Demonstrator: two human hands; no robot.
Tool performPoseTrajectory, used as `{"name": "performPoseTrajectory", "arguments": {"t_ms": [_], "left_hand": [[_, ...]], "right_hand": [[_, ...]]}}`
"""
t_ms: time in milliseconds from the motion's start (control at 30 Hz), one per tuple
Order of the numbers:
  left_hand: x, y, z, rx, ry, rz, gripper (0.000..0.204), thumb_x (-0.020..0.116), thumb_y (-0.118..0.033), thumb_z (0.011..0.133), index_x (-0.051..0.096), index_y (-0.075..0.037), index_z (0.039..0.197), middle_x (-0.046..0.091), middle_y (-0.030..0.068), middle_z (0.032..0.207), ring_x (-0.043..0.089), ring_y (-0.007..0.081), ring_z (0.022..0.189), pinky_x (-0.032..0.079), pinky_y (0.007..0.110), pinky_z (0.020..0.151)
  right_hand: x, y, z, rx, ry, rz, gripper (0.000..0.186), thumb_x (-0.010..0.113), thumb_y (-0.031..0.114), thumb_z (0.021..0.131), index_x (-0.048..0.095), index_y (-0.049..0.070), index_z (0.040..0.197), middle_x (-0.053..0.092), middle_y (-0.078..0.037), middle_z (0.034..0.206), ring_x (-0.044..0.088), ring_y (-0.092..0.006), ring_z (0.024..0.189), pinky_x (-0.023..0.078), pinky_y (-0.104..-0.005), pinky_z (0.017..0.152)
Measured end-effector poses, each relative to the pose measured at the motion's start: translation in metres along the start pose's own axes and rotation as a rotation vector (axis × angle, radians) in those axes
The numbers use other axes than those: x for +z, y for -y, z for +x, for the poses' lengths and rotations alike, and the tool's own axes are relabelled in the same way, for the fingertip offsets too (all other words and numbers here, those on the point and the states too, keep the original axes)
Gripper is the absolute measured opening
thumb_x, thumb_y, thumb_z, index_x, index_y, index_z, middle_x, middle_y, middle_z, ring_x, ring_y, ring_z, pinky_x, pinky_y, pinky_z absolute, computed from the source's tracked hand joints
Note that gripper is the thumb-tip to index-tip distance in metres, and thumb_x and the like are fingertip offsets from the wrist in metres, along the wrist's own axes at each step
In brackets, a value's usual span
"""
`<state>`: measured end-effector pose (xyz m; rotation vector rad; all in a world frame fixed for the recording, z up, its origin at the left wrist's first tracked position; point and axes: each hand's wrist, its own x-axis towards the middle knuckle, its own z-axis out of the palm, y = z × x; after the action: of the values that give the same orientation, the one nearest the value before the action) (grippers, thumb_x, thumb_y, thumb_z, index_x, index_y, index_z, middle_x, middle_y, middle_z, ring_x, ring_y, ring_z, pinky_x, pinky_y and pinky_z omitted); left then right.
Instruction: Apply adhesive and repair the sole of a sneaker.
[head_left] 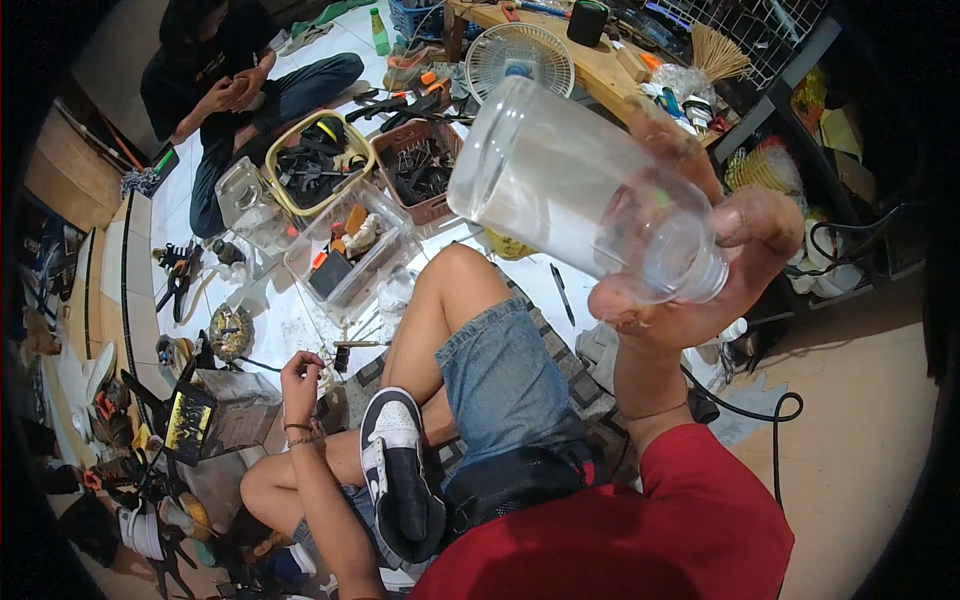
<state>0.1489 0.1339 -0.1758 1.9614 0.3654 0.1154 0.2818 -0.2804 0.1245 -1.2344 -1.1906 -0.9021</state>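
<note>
A clear plastic bottle (560, 185) is lifted close in front of me, tilted, its base to the upper left and its uncapped neck to the lower right. My right hand (745, 235) grips it around the shoulder and neck; no liquid can be made out inside. Resting by my left knee, my left hand (300, 385) has loosely bent fingers and nothing visible in them. Just beyond its fingertips lies a small dark-bristled brush (345, 354). A white and dark sneaker (393, 440) sits upright on my lap, between my left forearm and my denim shorts.
Ahead on the tiles stand a clear bin (350, 285), a yellow-rimmed basket (275, 170) and a brown basket (405, 205), holding clamps and odds. A person (215, 90) sits cross-legged at far left. A fan (515, 65), a wooden bench (600, 85) and a pen (562, 293) are farther right.
</note>
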Motion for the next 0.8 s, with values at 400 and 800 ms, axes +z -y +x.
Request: {"name": "performPoseTrajectory", "arguments": {"t_ms": [400, 800], "left_hand": [[0.000, -0.001, 0.000, 0.011, -0.001, 0.007, 0.009, 0.050, -0.001, 0.087, 0.058, -0.002, 0.082, 0.060, 0.0011, 0.075, 0.052, 0.0058, 0.062, 0.043, 0.021, 0.057], [0.000, -0.002, -0.003, 0.001, 0.002, 0.009, 0.009, 0.051, -0.003, 0.087, 0.059, -0.003, 0.083, 0.061, 0.0014, 0.075, 0.052, 0.0063, 0.062, 0.043, 0.021, 0.056]], "right_hand": [[-0.007, -0.001, 0.000, 0.007, 0.006, -0.028, 0.065, 0.084, 0.028, 0.070, 0.037, 0.008, 0.110, 0.051, -0.023, 0.120, 0.060, -0.0386, 0.105, 0.052, -0.0481, 0.089], [-0.020, -0.004, 0.000, 0.020, 0.015, -0.055, 0.063, 0.087, 0.019, 0.068, 0.038, 0.009, 0.107, 0.052, -0.030, 0.124, 0.060, -0.0367, 0.104, 0.053, -0.0463, 0.086]]}}
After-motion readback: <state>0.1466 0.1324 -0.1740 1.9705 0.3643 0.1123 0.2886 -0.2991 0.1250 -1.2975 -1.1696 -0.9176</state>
